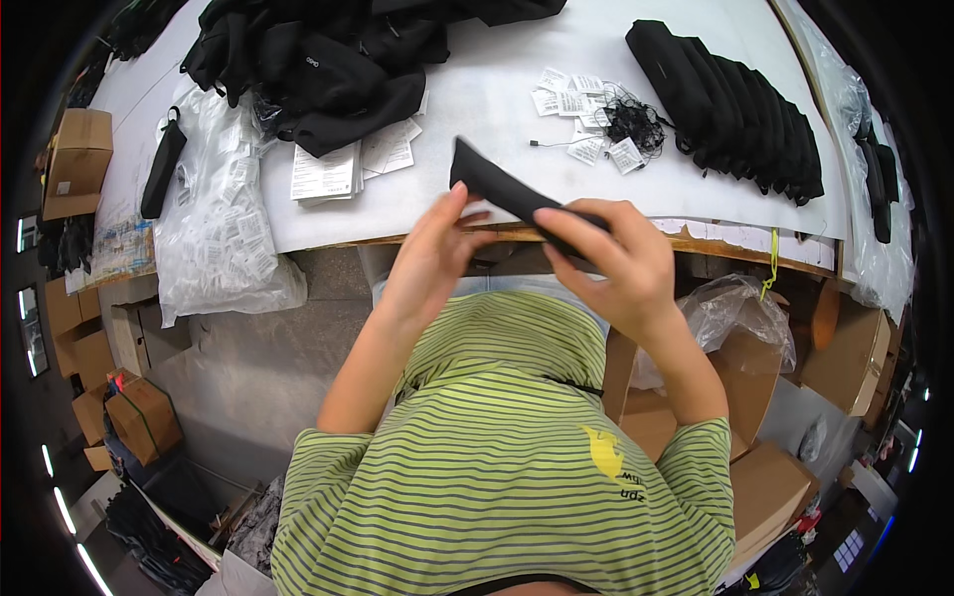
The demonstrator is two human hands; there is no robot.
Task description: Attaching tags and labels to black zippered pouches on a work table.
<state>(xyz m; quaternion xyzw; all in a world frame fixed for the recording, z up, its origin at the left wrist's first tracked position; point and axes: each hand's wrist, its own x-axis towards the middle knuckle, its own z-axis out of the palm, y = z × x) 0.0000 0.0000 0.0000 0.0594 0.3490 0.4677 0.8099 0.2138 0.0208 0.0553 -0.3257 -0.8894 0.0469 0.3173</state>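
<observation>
A long, narrow black fabric pouch (507, 191) is held up slantwise above the table's near edge. My right hand (621, 258) grips its right end, thumb below and fingers on top. At the other end, my left hand (434, 248) pinches the lower edge with its fingertips, while its remaining fingers curl loosely underneath. Beyond the pouch lie white paper tags (573, 102) and a tangle of thin black strings (633, 124). To their right, several similar black pouches (730, 104) stand packed in a row.
Black fabric goods (338, 79) are heaped at the far left, by printed white sheets (326, 174). A clear plastic bag of tags (224, 204) hangs over the table edge, with a single black pouch (164, 164) beside it. Cardboard boxes (770, 487) stand below right.
</observation>
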